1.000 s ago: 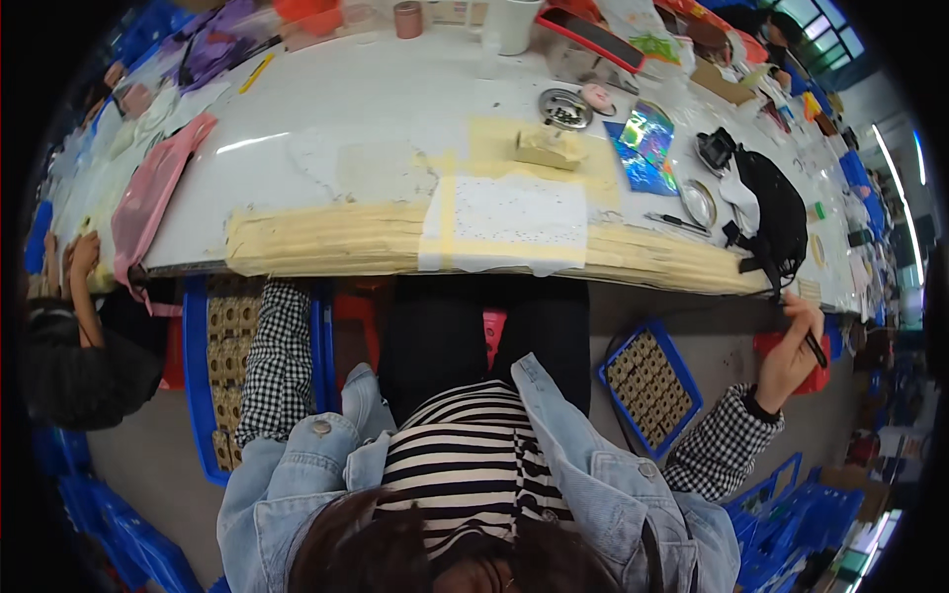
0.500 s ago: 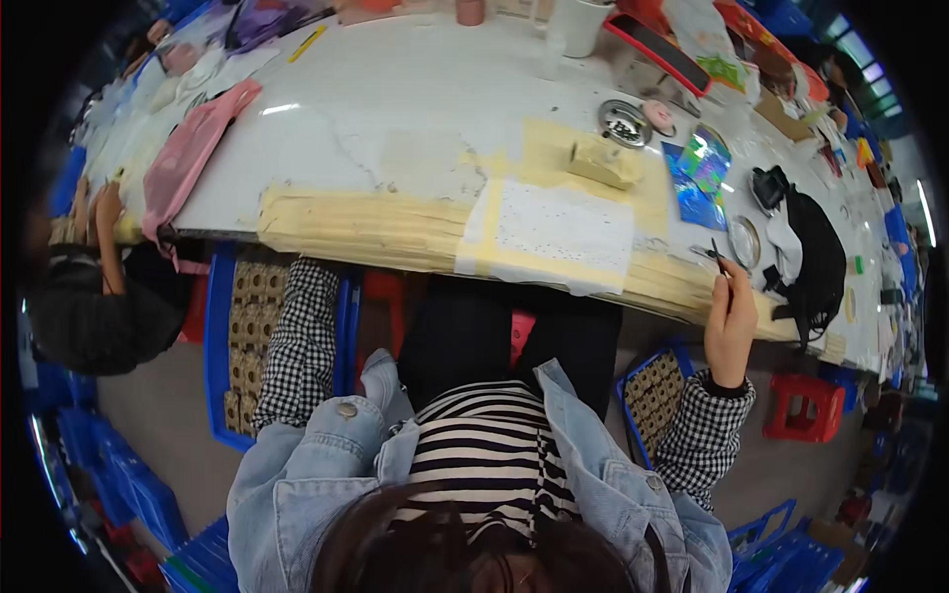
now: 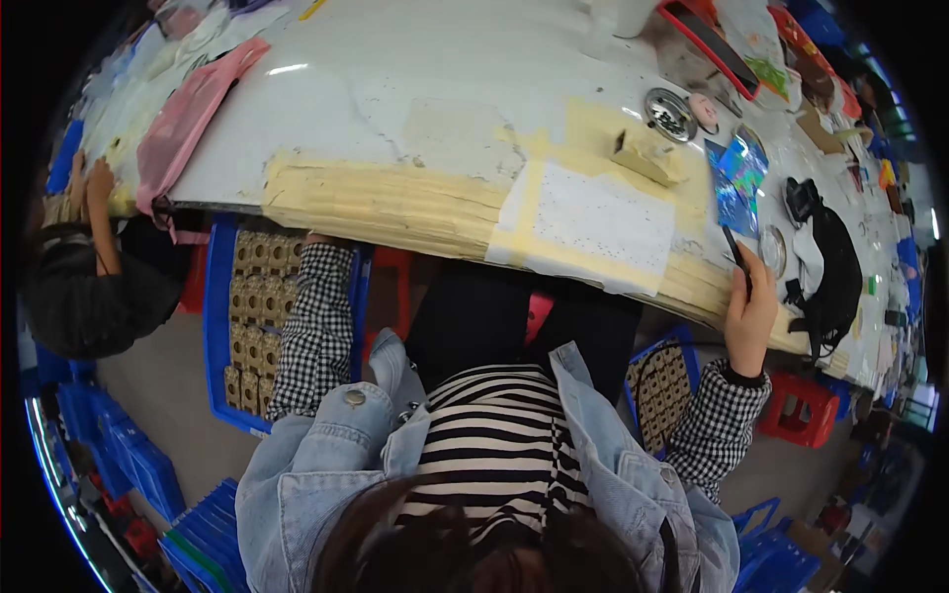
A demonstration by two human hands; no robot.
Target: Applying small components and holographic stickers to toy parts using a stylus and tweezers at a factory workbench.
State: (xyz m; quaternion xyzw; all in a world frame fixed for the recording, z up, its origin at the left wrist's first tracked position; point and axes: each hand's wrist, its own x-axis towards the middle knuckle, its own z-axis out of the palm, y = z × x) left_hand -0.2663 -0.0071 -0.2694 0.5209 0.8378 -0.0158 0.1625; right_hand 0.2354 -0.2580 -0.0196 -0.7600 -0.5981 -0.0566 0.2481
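Note:
My right hand [image 3: 753, 308] is at the table's front edge, its fingers closed round slim black tweezers [image 3: 733, 245] that point away from me. To its left is a speckled white sheet [image 3: 608, 225] taped down, with small dark dots on it. Beyond the sheet stands a small tape-covered block [image 3: 647, 160]. My left hand [image 3: 318, 238] reaches down by the blue crate [image 3: 219, 326] of brownish-grey blocks with round holes [image 3: 259, 296]; the table edge hides most of it and its fingers cannot be seen.
A round metal dish [image 3: 670, 114] holds small dark pieces. Near it lie a shiny blue packet [image 3: 736, 183], a tape roll [image 3: 774, 252], a black bag [image 3: 835, 272] and a red-cased phone [image 3: 707, 44]. A second blue crate [image 3: 633, 368] stands below right. A co-worker [image 3: 84, 296] sits at left.
My view has shifted, so the tabletop sits higher and further right. The tweezers now lean to the left within my right hand. My left hand shows slightly at the table edge.

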